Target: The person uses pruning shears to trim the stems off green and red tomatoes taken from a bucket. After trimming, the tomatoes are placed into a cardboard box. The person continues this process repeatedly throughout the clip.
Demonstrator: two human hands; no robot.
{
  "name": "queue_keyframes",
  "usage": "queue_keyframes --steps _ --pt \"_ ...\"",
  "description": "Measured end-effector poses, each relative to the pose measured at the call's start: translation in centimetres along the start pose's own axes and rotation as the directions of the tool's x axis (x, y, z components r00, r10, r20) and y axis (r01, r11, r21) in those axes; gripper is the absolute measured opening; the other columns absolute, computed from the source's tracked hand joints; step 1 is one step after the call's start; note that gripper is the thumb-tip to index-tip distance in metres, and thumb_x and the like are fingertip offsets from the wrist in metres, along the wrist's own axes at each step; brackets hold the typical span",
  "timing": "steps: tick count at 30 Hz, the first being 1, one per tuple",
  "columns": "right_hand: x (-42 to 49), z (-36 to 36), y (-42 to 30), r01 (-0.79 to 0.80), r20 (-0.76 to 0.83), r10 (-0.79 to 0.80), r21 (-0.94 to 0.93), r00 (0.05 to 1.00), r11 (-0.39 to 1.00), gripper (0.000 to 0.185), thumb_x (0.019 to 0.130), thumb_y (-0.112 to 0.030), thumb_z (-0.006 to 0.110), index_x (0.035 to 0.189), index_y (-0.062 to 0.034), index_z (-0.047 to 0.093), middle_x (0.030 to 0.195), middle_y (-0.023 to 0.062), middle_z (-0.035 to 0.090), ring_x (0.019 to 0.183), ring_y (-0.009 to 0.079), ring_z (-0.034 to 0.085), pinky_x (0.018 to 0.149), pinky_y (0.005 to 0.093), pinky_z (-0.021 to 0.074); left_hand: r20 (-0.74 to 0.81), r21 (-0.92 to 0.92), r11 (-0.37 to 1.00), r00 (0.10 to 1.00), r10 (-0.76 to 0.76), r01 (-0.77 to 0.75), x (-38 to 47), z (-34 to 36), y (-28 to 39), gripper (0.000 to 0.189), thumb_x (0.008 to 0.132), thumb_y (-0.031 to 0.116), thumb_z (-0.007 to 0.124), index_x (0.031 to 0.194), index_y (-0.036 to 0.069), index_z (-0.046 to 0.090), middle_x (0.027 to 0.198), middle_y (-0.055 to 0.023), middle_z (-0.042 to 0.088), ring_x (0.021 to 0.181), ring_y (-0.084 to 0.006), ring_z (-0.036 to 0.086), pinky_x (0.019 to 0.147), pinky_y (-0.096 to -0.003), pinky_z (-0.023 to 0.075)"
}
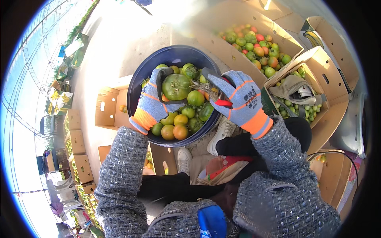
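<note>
My left hand (157, 98), in a blue-grey work glove with an orange cuff, is closed around a large green tomato (176, 87) with its stem end facing up. In my gloved right hand (238, 95) is a pair of red-handled pruning shears (221, 102). Their metal blades point left and reach the tomato's right side, close to the stem; whether they touch it is hard to tell. Both hands are over a dark blue round tub (140, 74). Green and orange tomatoes (180, 131) fill much of the tub below them.
A big cardboard box (238, 61) of mixed red and green tomatoes stands at upper right. Nearer on the right, another carton (320, 86) holds small green tomatoes with a grey bag (293, 89) on top. An open carton (105, 107) lies left of the tub. My shoes (223, 135) are close below.
</note>
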State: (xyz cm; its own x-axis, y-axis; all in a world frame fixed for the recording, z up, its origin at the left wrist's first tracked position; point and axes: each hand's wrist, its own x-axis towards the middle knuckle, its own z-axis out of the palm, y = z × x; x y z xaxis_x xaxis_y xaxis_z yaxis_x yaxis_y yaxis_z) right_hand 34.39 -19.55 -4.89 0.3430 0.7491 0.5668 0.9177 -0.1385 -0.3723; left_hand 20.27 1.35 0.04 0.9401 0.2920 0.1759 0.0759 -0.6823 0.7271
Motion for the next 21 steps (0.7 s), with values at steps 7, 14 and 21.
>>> queue_keyframes --steps 7,14,21 --pt "0.0 -1.7 -2.8 0.038 0.041 -0.033 -0.113 0.999 0.993 0.064 0.065 -0.027 0.076 0.127 -0.0206 0.06 0.099 0.0089 0.054 0.09 0.0297 0.054 0.076 0.0412 0.0448 -0.068 0.083 0.993 0.994 0.091 -0.085 -2.7 -0.4 2.5 0.074 0.061 0.017 0.085 0.123 0.002 0.049 0.116 -0.0152 0.057 0.109 -0.0277 0.058 0.095 -0.0363 0.0469" --pt "0.0 -1.5 -3.0 0.044 0.144 -0.024 -0.134 0.989 0.99 0.069 0.065 -0.028 0.076 0.131 -0.0228 0.056 0.095 0.0071 0.054 0.088 0.0275 0.054 0.074 0.041 0.0439 -0.093 0.144 0.985 0.99 0.108 -0.094 -3.3 0.0 1.8 0.072 0.059 0.012 0.083 0.122 0.002 0.05 0.114 -0.0173 0.054 0.108 -0.035 0.054 0.095 -0.0405 0.0444" --pt "-0.3 -1.4 -2.9 0.061 0.169 -0.037 -0.135 0.985 0.989 0.07 0.067 -0.029 0.076 0.133 -0.0246 0.055 0.095 0.0078 0.054 0.088 0.027 0.055 0.072 0.0399 0.044 -0.077 0.257 0.952 0.979 0.188 -0.163 -2.9 -0.2 2.8 0.07 0.057 0.009 0.081 0.12 0.005 0.051 0.111 -0.0174 0.053 0.103 -0.0371 0.054 0.089 -0.0431 0.0471"
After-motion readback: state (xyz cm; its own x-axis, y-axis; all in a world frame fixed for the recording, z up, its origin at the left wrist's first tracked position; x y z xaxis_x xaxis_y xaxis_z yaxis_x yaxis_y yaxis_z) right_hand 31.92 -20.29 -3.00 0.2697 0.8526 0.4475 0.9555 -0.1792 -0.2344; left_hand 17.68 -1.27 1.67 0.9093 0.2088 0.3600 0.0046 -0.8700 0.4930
